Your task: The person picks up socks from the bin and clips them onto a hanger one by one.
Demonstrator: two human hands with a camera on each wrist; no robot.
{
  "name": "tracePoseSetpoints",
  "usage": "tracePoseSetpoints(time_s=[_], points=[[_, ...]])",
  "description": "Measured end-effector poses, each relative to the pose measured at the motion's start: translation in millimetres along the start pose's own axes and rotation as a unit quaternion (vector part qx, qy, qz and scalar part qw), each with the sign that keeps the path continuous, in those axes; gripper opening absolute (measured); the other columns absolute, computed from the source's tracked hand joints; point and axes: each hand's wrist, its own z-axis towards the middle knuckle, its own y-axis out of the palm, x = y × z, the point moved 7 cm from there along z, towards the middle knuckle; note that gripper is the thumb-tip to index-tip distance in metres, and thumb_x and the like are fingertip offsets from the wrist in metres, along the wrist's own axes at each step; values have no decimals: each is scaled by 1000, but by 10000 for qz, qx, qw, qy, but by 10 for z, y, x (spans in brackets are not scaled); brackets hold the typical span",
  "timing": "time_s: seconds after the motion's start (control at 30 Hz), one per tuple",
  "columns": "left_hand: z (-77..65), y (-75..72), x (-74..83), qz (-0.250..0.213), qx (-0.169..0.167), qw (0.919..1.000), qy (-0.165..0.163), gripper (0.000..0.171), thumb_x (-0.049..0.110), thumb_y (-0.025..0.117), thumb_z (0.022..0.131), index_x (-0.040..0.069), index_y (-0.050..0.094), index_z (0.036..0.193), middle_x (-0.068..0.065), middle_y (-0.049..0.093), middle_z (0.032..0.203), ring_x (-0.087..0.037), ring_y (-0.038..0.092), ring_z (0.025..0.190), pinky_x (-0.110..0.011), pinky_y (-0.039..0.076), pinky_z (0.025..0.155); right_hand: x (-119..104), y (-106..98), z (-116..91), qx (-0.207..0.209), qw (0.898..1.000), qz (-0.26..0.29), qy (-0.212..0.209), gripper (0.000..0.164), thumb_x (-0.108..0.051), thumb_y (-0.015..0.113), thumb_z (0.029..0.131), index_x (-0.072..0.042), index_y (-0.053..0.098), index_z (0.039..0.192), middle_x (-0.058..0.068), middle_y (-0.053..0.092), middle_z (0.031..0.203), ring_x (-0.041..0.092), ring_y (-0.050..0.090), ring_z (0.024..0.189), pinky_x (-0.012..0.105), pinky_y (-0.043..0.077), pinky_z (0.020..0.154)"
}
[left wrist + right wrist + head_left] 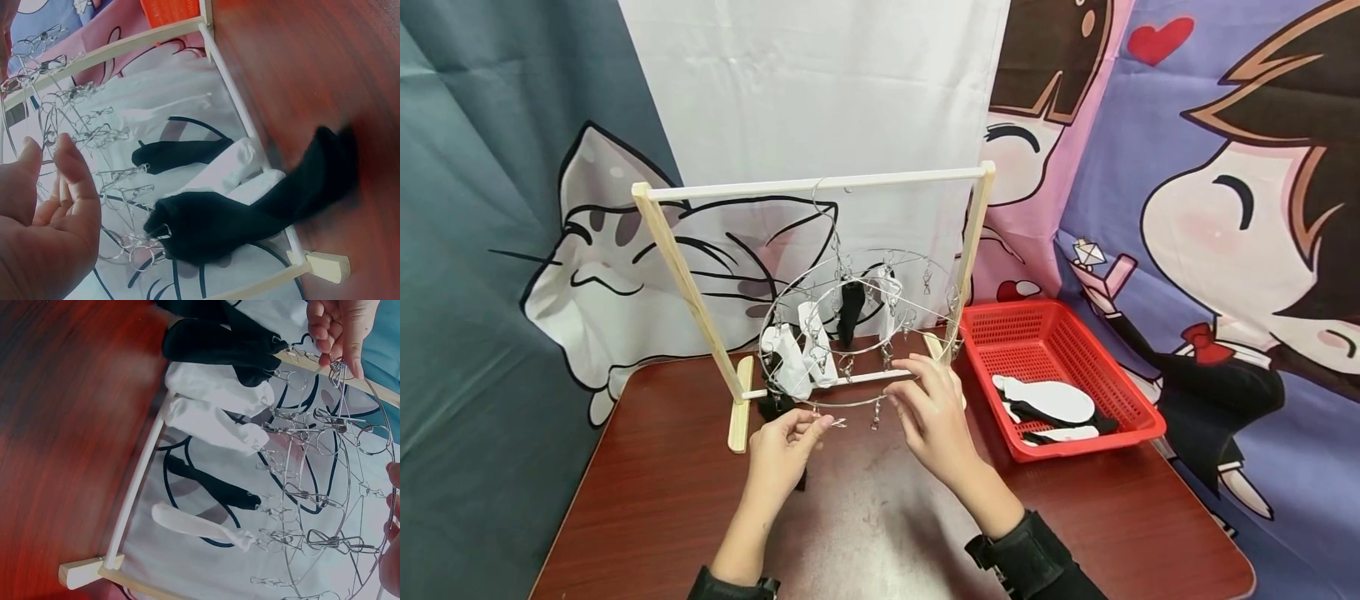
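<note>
At 6 o'clock, by the person, black sleeves (1033,554) show over the brown worktop (865,533); the left hand (778,454) is at the 7 o'clock side of the round wire hanger (844,273), its grip pinching a small metal clip (839,423) between thumb and forefinger, just by the near rim; the right hand (928,417) is at 5 o'clock on that rim, its fingers bent beside the wire; whether its grip pinches the wire or merely touches it, I cannot tell; a second clip (876,414) dangles between the hands.

Black socks (206,219) hang at the hanger's 8 o'clock, overlapping so that their number is unclear, and partly hidden in the head view; two white socks (793,379) hang close by, toward 9 o'clock; farther back, a black sock (852,312) hangs at 12 o'clock and a white sock (891,292) at 1 o'clock; the hanger itself hooks over the white top bar of a wooden rack (688,283) standing on the worktop.

At 3 o'clock from the hanger sits a red basket (1011,358), white and black socks lying in its near part; behind everything hangs printed cloth (820,83), with a cat at 11 o'clock and cartoon figures from 1 to 2 o'clock.
</note>
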Motion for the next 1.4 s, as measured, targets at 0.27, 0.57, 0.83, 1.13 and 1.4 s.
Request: tracePoseSetpoints(time_s=[0.27,0.57,0.83,1.13,1.4], points=[[-19,-57,83,-163,146,9987,450,18,22,81,88,17,69,76,7,65,61,-15,64,53,-18,48,47,94,-53,107,-282,9993,-1,-241,12,-5,72,89,-11,72,99,9,64,127,33,52,128,53,37,105],[-104,-115,192,1,562,9934,999,24,19,81,88,20,63,72,9,62,59,0,48,48,-14,38,44,433,-229,326,-1087,9908,-105,-801,27,-4,70,87,-8,70,114,13,63,131,34,52,130,56,36,111],[-214,-170,257,178,1055,9845,1388,30,14,82,86,20,59,69,17,47,58,6,38,47,-12,32,42,1695,-368,461,-2111,9647,-1560,-209,35,3,72,82,3,60,115,21,64,114,42,58,110,58,48,91],[-267,-114,240,188,1132,9823,1480,30,12,83,85,21,58,70,19,45,57,8,36,46,-12,31,40,2679,-62,-748,-6148,7370,-1551,2341,91,-27,82,86,16,30,147,40,40,147,52,41,136,59,37,112],[-210,-72,289,282,1176,9777,1718,30,13,83,85,21,58,71,19,45,59,9,35,49,-11,31,41,3060,79,-943,-5726,8009,-763,1576,6,-7,65,85,-2,61,87,7,62,81,22,60,75,36,52,70]])
